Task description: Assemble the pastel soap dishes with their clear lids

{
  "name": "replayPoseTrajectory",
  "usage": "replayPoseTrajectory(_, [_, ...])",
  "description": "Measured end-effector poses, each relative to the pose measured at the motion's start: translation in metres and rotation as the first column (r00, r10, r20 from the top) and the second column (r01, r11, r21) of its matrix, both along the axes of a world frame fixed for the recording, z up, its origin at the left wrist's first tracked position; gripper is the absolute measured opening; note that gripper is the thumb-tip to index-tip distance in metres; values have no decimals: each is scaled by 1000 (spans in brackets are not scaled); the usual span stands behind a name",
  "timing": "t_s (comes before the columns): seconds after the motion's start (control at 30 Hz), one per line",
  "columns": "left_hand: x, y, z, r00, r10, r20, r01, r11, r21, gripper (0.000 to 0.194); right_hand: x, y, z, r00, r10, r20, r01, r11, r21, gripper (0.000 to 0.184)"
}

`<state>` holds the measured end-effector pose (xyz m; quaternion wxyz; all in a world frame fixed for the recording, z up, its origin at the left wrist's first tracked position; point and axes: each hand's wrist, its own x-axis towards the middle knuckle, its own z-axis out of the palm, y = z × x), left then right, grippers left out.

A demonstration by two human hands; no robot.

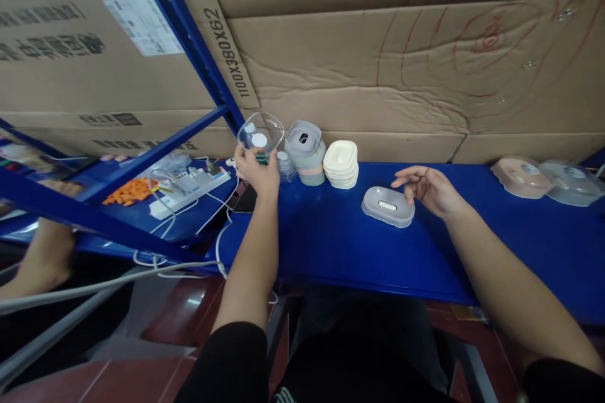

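Observation:
My left hand (258, 170) grips the lower edge of a transparent plastic cover (274, 126), tilted up at the back left of the blue table. Just right of it stand a stack of grey, green and pink lids (305, 148) and a stack of cream-coloured square pieces (341, 160). A grey oval lid (378, 213) with a white insert in its middle lies flat on the table. Beside its right end hovers my right hand (432, 190), fingers apart and holding nothing; whether a fingertip touches the lid, I cannot tell.
At the far right sit a pink covered box (520, 177) and a grey covered box (574, 182). Left of the blue frame post (189, 31) are a power strip (189, 192), cables and orange pieces (132, 192). Another person's hand (59, 192) is there too. Cardboard (331, 50) stands behind the table.

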<state>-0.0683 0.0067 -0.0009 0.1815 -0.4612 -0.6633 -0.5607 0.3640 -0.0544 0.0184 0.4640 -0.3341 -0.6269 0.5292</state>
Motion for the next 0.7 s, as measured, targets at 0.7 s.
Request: replayPoseTrajectory(0.7, [131, -49, -23, 318, -826, -465, 803, 496, -331, 67, -6, 1, -21, 641, -138, 755, -270, 880, 391, 86])
